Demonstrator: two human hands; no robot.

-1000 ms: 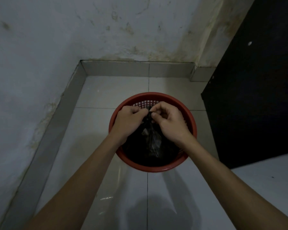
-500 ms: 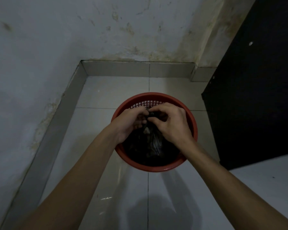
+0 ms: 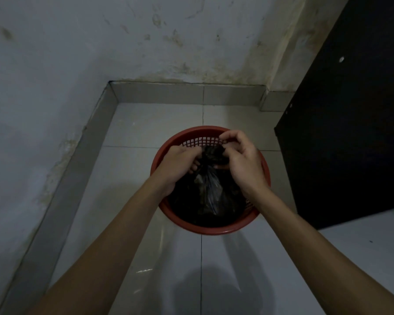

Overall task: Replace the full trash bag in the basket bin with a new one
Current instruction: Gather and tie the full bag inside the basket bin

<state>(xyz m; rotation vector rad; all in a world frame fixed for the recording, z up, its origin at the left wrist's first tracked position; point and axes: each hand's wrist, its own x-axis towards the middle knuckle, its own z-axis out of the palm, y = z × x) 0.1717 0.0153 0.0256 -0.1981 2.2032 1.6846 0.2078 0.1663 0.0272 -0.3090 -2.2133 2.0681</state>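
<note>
Trash bag [image 3: 210, 192]: black, gathered neck at frame centre, pinched by curled fingers of left hand [image 3: 176, 164] and right hand [image 3: 243, 160]. Body sits inside red basket bin [image 3: 210, 229], lower centre, on tiled floor [image 3: 146, 128]. Black cabinet [image 3: 350, 133] at right.

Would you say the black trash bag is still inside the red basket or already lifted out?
Still inside: the black trash bag sits within the red basket, its neck bunched between the left hand and right hand.
</note>
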